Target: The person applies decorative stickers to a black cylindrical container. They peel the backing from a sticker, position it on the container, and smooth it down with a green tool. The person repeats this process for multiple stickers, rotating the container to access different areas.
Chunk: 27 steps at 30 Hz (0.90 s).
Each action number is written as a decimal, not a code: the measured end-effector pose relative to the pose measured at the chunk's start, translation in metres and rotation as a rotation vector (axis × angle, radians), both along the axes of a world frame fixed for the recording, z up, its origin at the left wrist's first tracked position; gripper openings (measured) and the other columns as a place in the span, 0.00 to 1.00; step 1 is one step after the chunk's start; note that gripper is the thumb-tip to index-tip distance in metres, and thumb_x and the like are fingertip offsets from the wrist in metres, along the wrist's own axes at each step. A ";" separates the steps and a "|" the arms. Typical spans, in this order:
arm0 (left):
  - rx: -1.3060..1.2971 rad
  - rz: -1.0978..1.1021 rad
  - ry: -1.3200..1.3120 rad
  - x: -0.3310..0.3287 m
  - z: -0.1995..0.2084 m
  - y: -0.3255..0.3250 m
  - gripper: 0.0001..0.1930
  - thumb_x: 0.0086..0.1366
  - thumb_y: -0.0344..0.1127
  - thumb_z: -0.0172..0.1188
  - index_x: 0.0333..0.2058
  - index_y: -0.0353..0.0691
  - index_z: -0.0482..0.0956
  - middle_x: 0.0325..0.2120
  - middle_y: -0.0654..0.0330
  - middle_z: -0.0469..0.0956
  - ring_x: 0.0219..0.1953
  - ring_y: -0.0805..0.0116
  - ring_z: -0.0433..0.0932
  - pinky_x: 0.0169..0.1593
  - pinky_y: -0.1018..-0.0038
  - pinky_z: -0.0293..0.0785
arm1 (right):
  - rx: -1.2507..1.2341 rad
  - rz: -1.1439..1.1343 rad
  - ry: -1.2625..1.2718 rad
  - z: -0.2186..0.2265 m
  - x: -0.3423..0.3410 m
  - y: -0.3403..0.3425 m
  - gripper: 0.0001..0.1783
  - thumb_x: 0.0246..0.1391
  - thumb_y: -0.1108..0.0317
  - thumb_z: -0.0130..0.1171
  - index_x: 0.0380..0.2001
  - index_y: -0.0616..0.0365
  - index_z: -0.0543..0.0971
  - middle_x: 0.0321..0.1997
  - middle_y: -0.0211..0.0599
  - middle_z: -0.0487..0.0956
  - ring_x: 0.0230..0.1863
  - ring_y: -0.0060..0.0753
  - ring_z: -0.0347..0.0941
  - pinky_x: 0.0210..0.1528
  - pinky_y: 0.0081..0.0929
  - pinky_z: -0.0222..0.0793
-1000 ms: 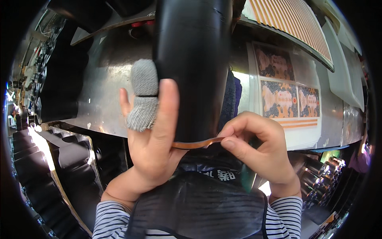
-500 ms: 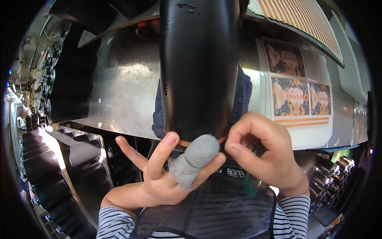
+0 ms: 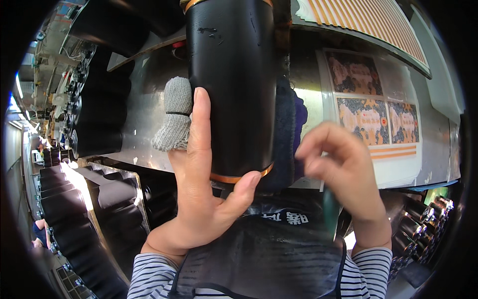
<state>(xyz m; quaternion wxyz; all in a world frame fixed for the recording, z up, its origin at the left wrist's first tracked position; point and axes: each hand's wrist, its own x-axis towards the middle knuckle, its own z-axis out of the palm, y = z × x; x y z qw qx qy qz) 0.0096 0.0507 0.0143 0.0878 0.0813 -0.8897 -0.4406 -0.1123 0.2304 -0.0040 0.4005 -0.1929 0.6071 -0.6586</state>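
A black cylinder [image 3: 231,89] with copper-coloured bands at both ends lies lengthwise before me, over a dark blue cloth [image 3: 286,134]. My left hand [image 3: 199,199] rests against its left side and near end. Its fingers are stretched out, with the thumb at the near copper band. One finger wears a grey knitted sleeve [image 3: 177,112] with a thin black band. To the right of the cylinder, apart from it, my right hand [image 3: 343,169] is blurred, with fingers curled in. Whatever those fingers may hold is hidden. Below them shows a blurred green shape [image 3: 329,212].
Printed sheets [image 3: 366,119] with patterned panels and orange strips lie on the metal table [image 3: 149,124] at right. Beyond them is a board of orange stripes [image 3: 368,25]. Several black cylinders [image 3: 99,119] stand left; more fill racks at lower left. Shiny cylinders [image 3: 418,214] sit lower right.
My left hand has moved from the near end up along the cylinder's left side. My right hand has pulled away to the right. The cylinder has shifted left, and its far band now shows.
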 end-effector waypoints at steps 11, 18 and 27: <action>-0.027 -0.035 0.000 -0.002 0.007 -0.009 0.47 0.52 0.21 0.55 0.66 0.36 0.35 0.66 0.49 0.43 0.62 0.56 0.60 0.61 0.65 0.63 | 0.032 -0.462 -0.278 -0.026 -0.017 0.035 0.20 0.62 0.53 0.44 0.45 0.59 0.71 0.32 0.27 0.72 0.33 0.17 0.70 0.33 0.19 0.69; -0.308 0.002 0.062 -0.006 0.006 0.001 0.61 0.39 0.33 0.76 0.66 0.37 0.39 0.65 0.48 0.45 0.66 0.54 0.48 0.65 0.66 0.50 | -0.066 -0.312 -0.203 -0.011 0.007 0.031 0.17 0.53 0.73 0.57 0.46 0.65 0.69 0.40 0.34 0.75 0.41 0.20 0.72 0.45 0.18 0.71; 0.084 0.207 0.097 -0.006 -0.021 -0.003 0.54 0.44 0.24 0.70 0.65 0.34 0.42 0.60 0.44 0.57 0.60 0.49 0.61 0.62 0.58 0.55 | -0.103 -0.279 0.015 -0.016 0.044 -0.004 0.13 0.51 0.72 0.62 0.34 0.62 0.68 0.33 0.36 0.76 0.35 0.17 0.74 0.39 0.15 0.72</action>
